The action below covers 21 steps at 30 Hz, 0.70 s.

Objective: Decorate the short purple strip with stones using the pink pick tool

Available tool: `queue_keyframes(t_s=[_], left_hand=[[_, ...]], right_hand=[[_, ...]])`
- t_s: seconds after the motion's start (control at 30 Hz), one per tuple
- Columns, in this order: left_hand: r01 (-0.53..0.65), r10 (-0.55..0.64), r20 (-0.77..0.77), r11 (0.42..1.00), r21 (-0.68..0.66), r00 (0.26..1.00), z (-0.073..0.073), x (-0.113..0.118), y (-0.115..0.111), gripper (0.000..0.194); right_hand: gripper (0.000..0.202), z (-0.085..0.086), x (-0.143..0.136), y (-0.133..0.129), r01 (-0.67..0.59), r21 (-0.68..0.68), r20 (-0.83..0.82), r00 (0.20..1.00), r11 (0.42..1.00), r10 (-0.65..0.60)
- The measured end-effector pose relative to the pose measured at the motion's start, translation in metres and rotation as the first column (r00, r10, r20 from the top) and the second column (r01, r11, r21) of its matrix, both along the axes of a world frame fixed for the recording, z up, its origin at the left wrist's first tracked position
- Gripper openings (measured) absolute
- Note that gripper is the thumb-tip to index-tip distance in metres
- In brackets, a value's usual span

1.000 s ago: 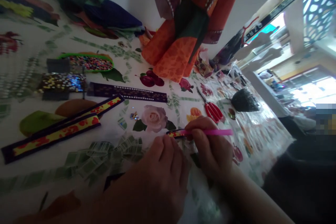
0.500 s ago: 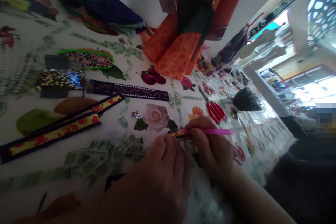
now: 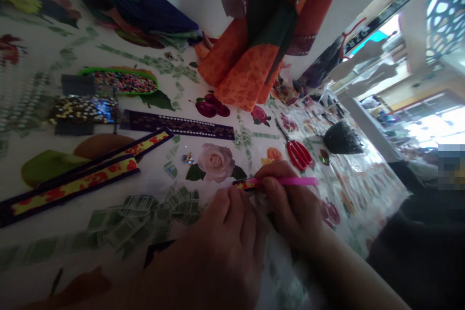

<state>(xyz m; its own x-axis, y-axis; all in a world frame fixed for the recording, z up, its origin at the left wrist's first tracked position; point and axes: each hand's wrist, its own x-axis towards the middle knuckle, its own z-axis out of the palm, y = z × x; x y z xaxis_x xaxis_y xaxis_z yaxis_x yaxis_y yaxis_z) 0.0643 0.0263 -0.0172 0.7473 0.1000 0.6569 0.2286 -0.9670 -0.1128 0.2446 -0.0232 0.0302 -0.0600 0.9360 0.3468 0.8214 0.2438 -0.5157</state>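
Fingers of the right hand pinch a pink stick at lower centre, left hand pressing the trim strip flat; a slip could smear or misplace decoration.

Floral table: trims, scissors, perhaps beads.

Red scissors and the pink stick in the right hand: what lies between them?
Head view: only tablecloth, with a printed orange fruit between the red scissors and pink stick.
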Motion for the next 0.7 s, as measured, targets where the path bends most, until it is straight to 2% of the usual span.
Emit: queue_keyframes(t_s=[0.33,0.53,0.7], left_hand=[[-0.002,0.002,-0.003,1.000,-0.003,1.000,-0.0014,0.0013,0.0007,0.038],[0.002,-0.002,-0.041,1.000,0.003,0.999,0.0008,-0.0017,0.0006,0.038],[-0.014,0.015,-0.044,0.999,0.034,0.999,0.0028,-0.0024,0.0023,0.037]], right_hand=[[0.010,-0.0003,0.0003,0.0001,0.011,-0.018,0.005,1.000,1.000,-0.011],[0.014,0.0039,0.0012,-0.0045,0.026,0.071,-0.036,0.999,0.997,-0.024],[0.015,0.0042,0.0022,-0.0067,0.038,0.067,-0.065,0.997,0.997,-0.034]])
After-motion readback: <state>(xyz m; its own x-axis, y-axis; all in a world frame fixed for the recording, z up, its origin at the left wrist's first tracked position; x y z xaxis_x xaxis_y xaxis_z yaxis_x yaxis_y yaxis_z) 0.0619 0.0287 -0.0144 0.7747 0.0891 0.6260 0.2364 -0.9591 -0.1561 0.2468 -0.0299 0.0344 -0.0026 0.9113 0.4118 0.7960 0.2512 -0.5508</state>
